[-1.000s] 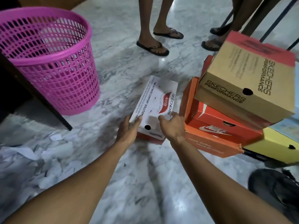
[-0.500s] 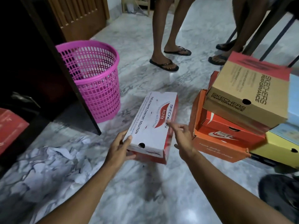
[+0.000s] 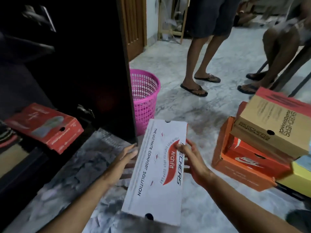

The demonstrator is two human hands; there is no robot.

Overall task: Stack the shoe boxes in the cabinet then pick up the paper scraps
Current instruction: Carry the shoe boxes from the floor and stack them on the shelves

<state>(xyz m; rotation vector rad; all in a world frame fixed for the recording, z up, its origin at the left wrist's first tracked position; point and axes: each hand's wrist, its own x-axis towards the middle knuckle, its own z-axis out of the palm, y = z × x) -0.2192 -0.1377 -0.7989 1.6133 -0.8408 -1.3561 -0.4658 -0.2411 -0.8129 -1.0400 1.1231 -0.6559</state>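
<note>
The step in hand looks like the stacking one: a white Skechers Arch Fit shoe box (image 3: 156, 167) is held off the marble floor (image 3: 193, 118) between both hands, lid up, its long axis running away from the person. The left hand (image 3: 125, 156) lies against the box's left long side with fingers straight and spread, some reaching under the box, so it seems to be propping rather than clasping. The right hand (image 3: 190, 157) grips the box's right edge, thumb over the lid near the printed logo and fingers curled beneath. To the left of the box stands the dark cabinet (image 3: 80, 64), open, with a red shoe box (image 3: 45, 128) already lying on its lower shelf, slightly tilted. Beyond the box, just past the cabinet's side panel, is a pink mesh waste basket (image 3: 143, 101). To the right of the box sits the pile yet to be moved: a tan Skechers Performance box (image 3: 276, 130) atop an orange Nike box (image 3: 249, 165). The next move probably calls for swinging the white box left into the cabinet and setting it squarely on or beside the red one. Pale paper scraps (image 3: 107, 221), blurred, lie on the floor below the box, not yet gathered.
</note>
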